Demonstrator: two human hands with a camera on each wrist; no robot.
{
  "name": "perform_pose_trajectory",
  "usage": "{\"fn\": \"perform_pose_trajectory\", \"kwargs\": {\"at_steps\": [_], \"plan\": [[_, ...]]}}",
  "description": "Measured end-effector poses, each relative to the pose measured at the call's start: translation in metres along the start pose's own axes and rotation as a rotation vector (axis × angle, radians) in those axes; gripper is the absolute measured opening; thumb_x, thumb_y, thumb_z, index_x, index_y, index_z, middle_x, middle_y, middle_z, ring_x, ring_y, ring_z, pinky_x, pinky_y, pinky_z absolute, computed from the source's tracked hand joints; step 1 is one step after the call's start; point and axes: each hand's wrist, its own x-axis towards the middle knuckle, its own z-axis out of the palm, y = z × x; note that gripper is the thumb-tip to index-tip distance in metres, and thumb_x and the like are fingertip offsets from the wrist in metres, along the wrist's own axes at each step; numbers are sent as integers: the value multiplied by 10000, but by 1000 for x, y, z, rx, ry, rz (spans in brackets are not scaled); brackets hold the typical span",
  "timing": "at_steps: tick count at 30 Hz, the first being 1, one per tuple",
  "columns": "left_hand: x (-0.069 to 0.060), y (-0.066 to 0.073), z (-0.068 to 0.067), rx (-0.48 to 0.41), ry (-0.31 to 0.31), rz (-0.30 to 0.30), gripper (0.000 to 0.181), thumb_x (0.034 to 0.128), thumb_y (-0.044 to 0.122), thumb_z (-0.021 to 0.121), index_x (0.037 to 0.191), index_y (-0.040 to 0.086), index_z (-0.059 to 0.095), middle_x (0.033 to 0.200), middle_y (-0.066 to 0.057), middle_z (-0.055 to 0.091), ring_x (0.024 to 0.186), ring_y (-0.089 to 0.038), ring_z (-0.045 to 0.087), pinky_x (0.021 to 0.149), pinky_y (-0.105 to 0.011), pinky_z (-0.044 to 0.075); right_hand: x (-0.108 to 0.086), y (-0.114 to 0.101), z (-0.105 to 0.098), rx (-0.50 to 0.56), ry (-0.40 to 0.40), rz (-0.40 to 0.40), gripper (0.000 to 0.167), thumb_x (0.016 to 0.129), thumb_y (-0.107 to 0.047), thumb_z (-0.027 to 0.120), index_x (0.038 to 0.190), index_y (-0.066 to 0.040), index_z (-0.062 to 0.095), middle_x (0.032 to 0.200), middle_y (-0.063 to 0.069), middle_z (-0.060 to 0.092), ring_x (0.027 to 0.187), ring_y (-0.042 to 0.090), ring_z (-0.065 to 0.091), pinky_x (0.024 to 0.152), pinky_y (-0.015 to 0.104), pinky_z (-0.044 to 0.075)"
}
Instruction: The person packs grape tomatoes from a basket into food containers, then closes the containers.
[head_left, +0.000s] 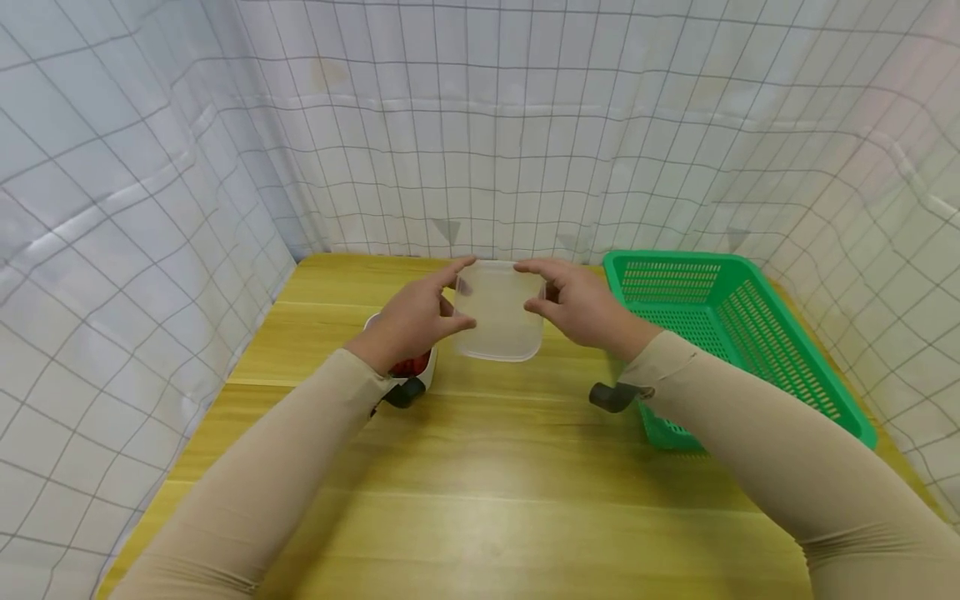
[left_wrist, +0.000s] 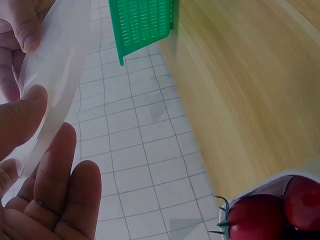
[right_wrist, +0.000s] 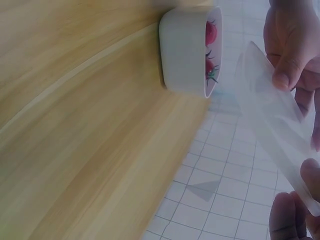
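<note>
A translucent plastic lid [head_left: 498, 321] with rounded corners is held up above the table between both hands. My left hand [head_left: 411, 323] grips its left edge, thumb on the near face and fingers behind. On the opposite edge my right hand [head_left: 581, 304] pinches it the same way. Below the left wrist stands a white container [right_wrist: 185, 52], partly hidden by that hand in the head view. Red tomatoes [left_wrist: 257, 217] with green stems lie inside it.
A green plastic basket [head_left: 806, 342] with slotted walls stands on the right of the wooden table [head_left: 480, 483], partly behind the right forearm. White grid-patterned curtains [head_left: 525, 142] enclose the table at the back and sides.
</note>
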Motion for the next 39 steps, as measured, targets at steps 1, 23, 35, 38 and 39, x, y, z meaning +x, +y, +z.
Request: {"fn": "perform_pose_trajectory", "kwargs": {"at_steps": [1, 23, 35, 38, 39], "plan": [[0, 0, -1, 10, 7, -3, 893, 957, 217, 800, 1679, 251, 277, 1373, -85, 622, 967, -209, 768, 874, -427, 617, 1, -1, 0, 2, 1, 3, 554, 1002, -128, 731, 1526, -124, 553, 993, 81, 654, 730, 204, 579, 642, 346, 488], [-22, -27, -42, 71, 191, -63, 546, 1036, 265, 694, 1548, 280, 504, 1309, -76, 687, 1077, -262, 743, 845, -450, 581, 31, -32, 24, 44, 8, -7, 529, 1078, -174, 615, 1592, -181, 487, 1236, 68, 760, 790, 188, 643, 608, 312, 458], [-30, -46, -61, 70, 259, -92, 480, 1044, 261, 684, 1508, 281, 562, 1328, -90, 704, 1065, -292, 747, 808, -462, 580, 53, -46, 41, 71, 42, -71, 481, 1074, -147, 616, 1550, -151, 542, 1001, 52, 763, 677, 175, 537, 612, 292, 433], [-31, -49, -64, 85, 280, -93, 463, 1049, 261, 677, 1501, 268, 577, 1314, -104, 713, 1040, -296, 749, 774, -437, 572, 58, -47, 46, 73, 54, -82, 479, 1074, -157, 618, 1547, -145, 545, 1048, 57, 766, 654, 170, 504, 610, 290, 427], [-31, -50, -65, 88, 283, -94, 460, 1051, 261, 674, 1501, 265, 580, 1313, -107, 714, 1036, -296, 749, 762, -426, 569, 59, -48, 48, 69, 57, -84, 479, 1074, -161, 619, 1547, -145, 545, 1064, 61, 768, 648, 170, 497, 608, 292, 424]]}}
